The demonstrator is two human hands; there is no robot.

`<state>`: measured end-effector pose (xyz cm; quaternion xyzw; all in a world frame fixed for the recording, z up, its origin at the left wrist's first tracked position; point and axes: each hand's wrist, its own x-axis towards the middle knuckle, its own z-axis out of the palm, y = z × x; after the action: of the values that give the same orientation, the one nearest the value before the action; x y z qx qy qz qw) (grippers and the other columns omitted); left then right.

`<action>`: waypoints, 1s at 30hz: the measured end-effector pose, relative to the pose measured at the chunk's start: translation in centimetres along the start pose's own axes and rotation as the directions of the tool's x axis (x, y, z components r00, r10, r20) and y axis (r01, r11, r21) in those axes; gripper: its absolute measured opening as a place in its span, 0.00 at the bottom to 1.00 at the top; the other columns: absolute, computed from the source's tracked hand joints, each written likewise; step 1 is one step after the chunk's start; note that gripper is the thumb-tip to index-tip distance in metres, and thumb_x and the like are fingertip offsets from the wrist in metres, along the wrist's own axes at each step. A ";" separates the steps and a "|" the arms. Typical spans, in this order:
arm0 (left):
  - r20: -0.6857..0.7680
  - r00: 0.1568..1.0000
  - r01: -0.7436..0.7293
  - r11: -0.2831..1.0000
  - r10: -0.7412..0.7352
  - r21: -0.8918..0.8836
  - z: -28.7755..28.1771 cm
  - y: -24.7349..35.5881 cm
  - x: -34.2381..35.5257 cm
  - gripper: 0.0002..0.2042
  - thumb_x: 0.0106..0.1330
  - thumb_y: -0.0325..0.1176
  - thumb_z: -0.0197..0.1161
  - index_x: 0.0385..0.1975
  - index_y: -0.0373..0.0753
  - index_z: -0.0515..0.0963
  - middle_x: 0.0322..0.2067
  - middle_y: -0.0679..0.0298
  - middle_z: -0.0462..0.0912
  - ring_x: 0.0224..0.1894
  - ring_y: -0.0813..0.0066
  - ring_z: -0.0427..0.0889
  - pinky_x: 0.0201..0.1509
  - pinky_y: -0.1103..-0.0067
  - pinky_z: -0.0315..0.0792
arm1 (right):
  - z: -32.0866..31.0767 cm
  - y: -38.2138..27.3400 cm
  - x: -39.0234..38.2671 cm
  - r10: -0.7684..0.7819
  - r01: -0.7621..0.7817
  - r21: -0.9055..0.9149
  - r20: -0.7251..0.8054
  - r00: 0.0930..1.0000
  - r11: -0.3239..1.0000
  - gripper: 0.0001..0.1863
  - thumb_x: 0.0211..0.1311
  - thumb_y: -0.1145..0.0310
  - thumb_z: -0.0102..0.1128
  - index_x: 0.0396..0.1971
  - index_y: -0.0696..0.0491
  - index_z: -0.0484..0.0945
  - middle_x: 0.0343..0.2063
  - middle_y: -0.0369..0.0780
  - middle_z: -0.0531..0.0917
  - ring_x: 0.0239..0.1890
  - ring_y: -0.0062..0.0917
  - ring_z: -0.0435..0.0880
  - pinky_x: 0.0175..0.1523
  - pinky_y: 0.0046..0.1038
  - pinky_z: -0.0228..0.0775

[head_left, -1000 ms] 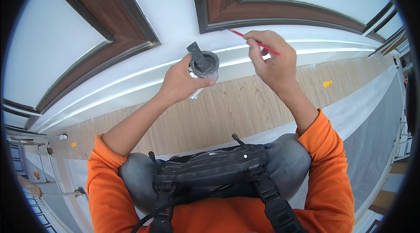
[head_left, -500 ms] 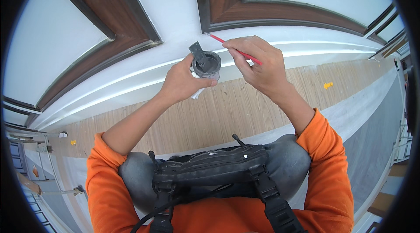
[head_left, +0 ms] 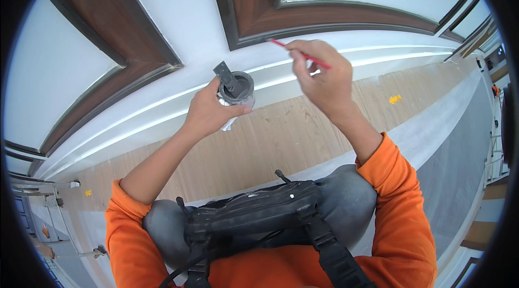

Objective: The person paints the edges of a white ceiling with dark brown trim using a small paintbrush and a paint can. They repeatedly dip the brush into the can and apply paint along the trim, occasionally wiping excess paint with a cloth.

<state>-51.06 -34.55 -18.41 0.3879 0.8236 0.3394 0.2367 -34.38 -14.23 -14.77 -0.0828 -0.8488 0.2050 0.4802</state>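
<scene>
My left hand [head_left: 208,111] is wrapped round a small cup of dark grey paint [head_left: 246,87]. A flat dark grey blade-like strip [head_left: 227,76] stands tilted in the cup, and a white cloth [head_left: 229,122] is bunched under the same hand. In my right hand [head_left: 327,77] a slim red-handled brush [head_left: 278,44] is pinched between fingers and thumb. Its tip is near the dark lower border of the brown wall frame [head_left: 254,12]; blur hides whether it touches.
Another brown frame [head_left: 97,34] stands on the white wall at left. White baseboard moulding [head_left: 162,101] runs along the wood-look floor [head_left: 286,131]. A yellow arrow [head_left: 395,99] marks the floor at right, beside grey sheeting [head_left: 454,163]. A black bag [head_left: 254,207] lies across my lap.
My right hand and the brush tip have shifted rightward along the frame's lower border, away from its corner. The cup in my left hand sits a little further left and lower.
</scene>
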 end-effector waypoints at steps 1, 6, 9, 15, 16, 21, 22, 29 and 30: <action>0.003 1.000 -0.004 1.000 0.004 -0.012 0.0 0.0 0.0 0.36 0.49 0.47 0.85 0.57 0.35 0.80 0.50 0.52 0.89 0.54 0.58 0.88 0.62 0.69 0.77 | -0.6 0.3 0.1 0.034 -0.036 -0.036 -0.037 0.999 0.999 0.07 0.63 0.76 0.69 0.39 0.51 0.89 0.34 0.37 0.91 0.34 0.25 0.91 0.36 0.24 0.83; -0.047 0.997 -0.062 0.998 0.062 0.000 0.3 -0.3 0.2 0.35 0.50 0.45 0.85 0.57 0.36 0.80 0.50 0.54 0.89 0.54 0.59 0.87 0.62 0.69 0.76 | -2.1 0.4 0.4 0.120 -0.120 -0.005 -0.061 0.991 0.993 0.05 0.62 0.77 0.67 0.36 0.52 0.87 0.32 0.37 0.90 0.30 0.23 0.90 0.33 0.24 0.80; -0.054 0.994 -0.097 0.992 0.093 -0.076 0.7 -1.3 0.4 0.34 0.49 0.42 0.85 0.56 0.35 0.80 0.50 0.55 0.89 0.54 0.61 0.87 0.62 0.70 0.76 | -0.8 -0.7 0.6 0.057 -0.056 0.043 -0.025 0.998 0.998 0.04 0.61 0.76 0.68 0.35 0.53 0.86 0.32 0.37 0.90 0.29 0.26 0.89 0.33 0.25 0.80; -0.045 0.998 -0.049 0.992 0.044 -0.115 1.0 -0.2 0.4 0.31 0.50 0.36 0.84 0.54 0.35 0.81 0.48 0.55 0.90 0.52 0.64 0.88 0.61 0.71 0.76 | -1.9 0.6 0.7 0.032 -0.036 -0.048 -0.086 0.996 0.998 0.03 0.60 0.74 0.68 0.34 0.51 0.84 0.31 0.35 0.88 0.30 0.28 0.88 0.32 0.28 0.79; -0.043 0.997 -0.070 0.987 0.064 -0.146 1.1 -0.1 0.4 0.31 0.49 0.36 0.84 0.54 0.35 0.81 0.48 0.55 0.90 0.51 0.64 0.88 0.61 0.71 0.76 | -1.9 0.2 0.6 0.018 -0.019 -0.012 -0.062 0.998 1.000 0.03 0.60 0.74 0.68 0.33 0.51 0.84 0.30 0.35 0.87 0.30 0.29 0.87 0.31 0.28 0.78; -0.042 0.985 -0.172 0.979 0.169 -0.110 0.7 -0.6 0.2 0.32 0.48 0.36 0.85 0.55 0.35 0.81 0.47 0.56 0.90 0.50 0.64 0.88 0.60 0.71 0.77 | -3.0 -1.5 1.9 -0.015 0.018 0.058 -0.049 0.999 0.998 0.02 0.61 0.73 0.68 0.32 0.51 0.83 0.28 0.37 0.86 0.29 0.32 0.86 0.31 0.31 0.76; -0.006 0.987 -0.158 0.981 0.159 -0.115 0.4 -0.5 -0.2 0.32 0.48 0.37 0.85 0.55 0.35 0.80 0.47 0.56 0.90 0.50 0.64 0.88 0.60 0.71 0.77 | -3.3 -2.4 1.9 -0.020 0.019 0.123 0.006 1.000 0.992 0.01 0.62 0.73 0.68 0.31 0.51 0.84 0.27 0.37 0.86 0.28 0.32 0.85 0.30 0.31 0.75; 0.135 0.967 -0.198 0.973 0.214 -0.121 -1.2 -2.6 -3.1 0.37 0.48 0.42 0.85 0.60 0.38 0.79 0.49 0.52 0.89 0.52 0.56 0.88 0.60 0.69 0.78 | -2.8 -4.1 0.5 -0.254 0.178 0.351 0.184 0.950 0.919 0.06 0.65 0.70 0.66 0.26 0.49 0.83 0.20 0.36 0.80 0.20 0.33 0.80 0.26 0.32 0.70; 0.131 0.970 -0.193 0.975 0.207 -0.111 -1.2 -2.8 -3.4 0.37 0.48 0.42 0.85 0.60 0.38 0.79 0.49 0.52 0.89 0.52 0.57 0.88 0.60 0.69 0.78 | -2.6 -3.7 0.5 -0.297 0.223 0.369 0.157 0.942 0.902 0.07 0.65 0.70 0.66 0.25 0.49 0.82 0.19 0.35 0.79 0.19 0.32 0.79 0.25 0.32 0.70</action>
<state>-51.22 -39.03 -19.25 0.4799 0.7439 0.3730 0.2778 -32.22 -16.72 -11.61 0.1396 -0.8487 0.2922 0.4182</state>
